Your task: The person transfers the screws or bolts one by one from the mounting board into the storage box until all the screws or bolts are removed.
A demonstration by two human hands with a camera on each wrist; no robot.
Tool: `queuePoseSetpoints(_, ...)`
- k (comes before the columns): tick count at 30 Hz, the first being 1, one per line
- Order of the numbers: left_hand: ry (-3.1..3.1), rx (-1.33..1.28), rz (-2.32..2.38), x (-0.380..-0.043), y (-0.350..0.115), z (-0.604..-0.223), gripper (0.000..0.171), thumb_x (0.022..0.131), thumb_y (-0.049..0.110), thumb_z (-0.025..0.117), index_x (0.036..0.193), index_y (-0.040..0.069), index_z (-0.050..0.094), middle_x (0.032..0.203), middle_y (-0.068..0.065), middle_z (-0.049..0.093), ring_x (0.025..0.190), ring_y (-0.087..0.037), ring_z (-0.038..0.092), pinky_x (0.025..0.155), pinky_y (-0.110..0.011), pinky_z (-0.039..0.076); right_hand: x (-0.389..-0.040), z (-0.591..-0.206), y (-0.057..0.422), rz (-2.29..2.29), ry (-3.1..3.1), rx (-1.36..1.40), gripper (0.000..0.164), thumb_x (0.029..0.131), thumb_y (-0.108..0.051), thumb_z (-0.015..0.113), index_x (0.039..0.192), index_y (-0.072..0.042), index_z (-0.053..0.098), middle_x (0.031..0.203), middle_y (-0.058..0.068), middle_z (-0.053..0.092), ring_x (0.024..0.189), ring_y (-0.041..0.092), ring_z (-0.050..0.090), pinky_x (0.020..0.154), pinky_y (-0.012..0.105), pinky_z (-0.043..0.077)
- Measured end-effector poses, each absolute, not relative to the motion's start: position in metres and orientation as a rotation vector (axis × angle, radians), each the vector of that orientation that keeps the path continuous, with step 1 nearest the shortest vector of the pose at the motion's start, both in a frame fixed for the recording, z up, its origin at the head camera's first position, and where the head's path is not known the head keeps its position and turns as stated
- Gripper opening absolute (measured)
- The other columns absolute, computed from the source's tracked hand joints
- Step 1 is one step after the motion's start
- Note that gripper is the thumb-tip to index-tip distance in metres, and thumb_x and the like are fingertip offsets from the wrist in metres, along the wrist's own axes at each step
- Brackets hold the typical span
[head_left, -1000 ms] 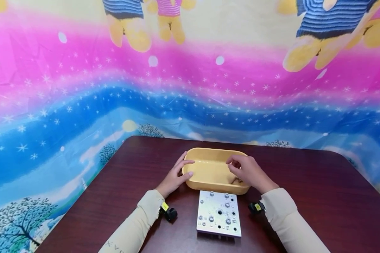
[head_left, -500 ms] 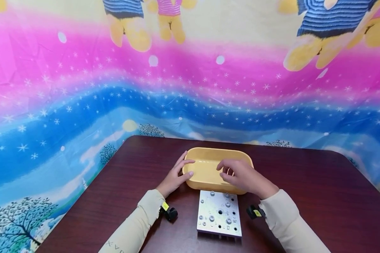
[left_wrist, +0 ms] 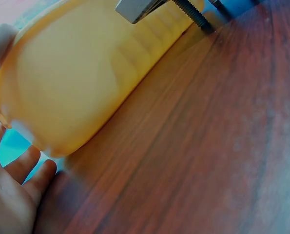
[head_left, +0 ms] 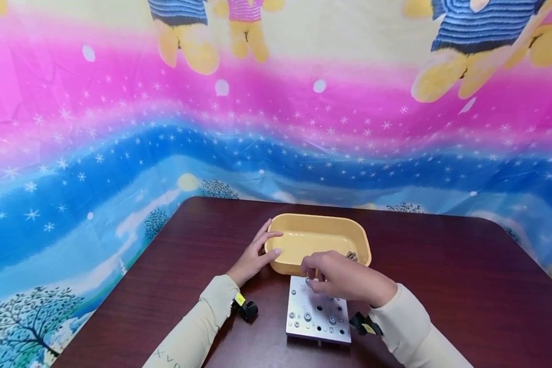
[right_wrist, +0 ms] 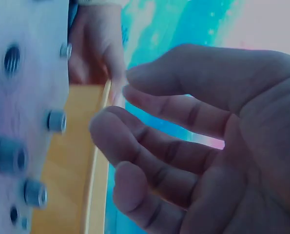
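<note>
Yellow and glossy, the oblong round-cornered tray [head_left: 317, 217] sits on the dark red-brown wood-grain table [head_left: 455, 276], and your left hand [head_left: 255, 259] holds its left end, fingers fanned out, with the thumb and a finger reaching over the rim. In its near right corner lies a little cluster of dark metal pieces [head_left: 351, 256], too small to make out singly. Your right hand [head_left: 342, 278] hovers over the far part of the silvery rectangular metal plate [head_left: 299, 305], close to the tray's near wall; its fingers are loosely bent, gaps between most of them, the thumb close to a fingertip, though you cannot tell whether those two touch. The plate lies just on your side of the tray, studded with round grey socket-head screws [head_left: 307, 317] and pierced by dark holes. In the left wrist view, a dark threaded shank [left_wrist: 193, 14] points down beneath it.
</note>
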State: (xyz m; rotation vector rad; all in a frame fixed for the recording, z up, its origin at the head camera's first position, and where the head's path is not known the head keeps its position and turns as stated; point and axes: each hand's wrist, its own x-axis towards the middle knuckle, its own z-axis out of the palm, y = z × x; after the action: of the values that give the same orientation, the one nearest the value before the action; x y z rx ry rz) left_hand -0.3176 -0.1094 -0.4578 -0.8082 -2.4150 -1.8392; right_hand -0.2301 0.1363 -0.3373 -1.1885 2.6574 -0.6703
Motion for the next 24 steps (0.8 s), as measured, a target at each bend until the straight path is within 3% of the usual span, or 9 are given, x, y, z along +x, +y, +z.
queuePoseSetpoints(7,-2.426,-0.806,-1.837,-0.317,-0.11,-0.458,0.045,0.095,0.027,0.062,0.137,0.015,0.053,0.158,0.018,0.008,0.146,-0.013,0.008,0.112,-0.047,0.026,-0.218,-0.34,0.122,-0.588,2.557,-1.198,0.012,0.087,-0.01,0.067,0.098,-0.015,0.067,0.09,-0.01,0.061,0.074,0.003,0.055,0.068,0.021,0.048)
queuePoseSetpoints(13,-2.422,-0.845,-1.855,-0.314,-0.11,-0.45,0.046,0.096,0.021,0.061,0.139,0.009,0.05,0.161,0.009,0.005,0.147,-0.019,0.006,0.112,-0.049,0.025,-0.208,-0.347,0.112,-0.521,2.515,-1.301,0.011,0.086,-0.009,0.067,0.087,-0.02,0.065,0.08,-0.014,0.057,0.072,0.002,0.054,0.065,0.018,0.046)
queuePoseSetpoints(18,-2.443,-0.88,-1.865,-0.302,-0.11,-0.431,0.047,0.096,0.018,0.059,0.139,0.001,0.047,0.161,0.0,0.002,0.147,-0.025,0.004,0.112,-0.051,0.025,-0.202,-0.35,0.107,-0.484,2.487,-1.247,0.014,0.083,-0.01,0.07,0.084,-0.023,0.064,0.082,-0.014,0.057,0.074,0.001,0.053,0.067,0.018,0.046)
queuePoseSetpoints(24,-2.461,-0.868,-1.854,-0.296,-0.111,-0.424,0.047,0.097,0.019,0.058,0.139,0.002,0.047,0.161,0.001,0.003,0.147,-0.024,0.005,0.112,-0.05,0.024,-0.194,-0.349,0.102,-0.396,2.514,-1.228,0.014,0.081,-0.011,0.071,0.083,-0.023,0.065,0.084,-0.014,0.053,0.073,-0.002,0.049,0.067,0.018,0.045)
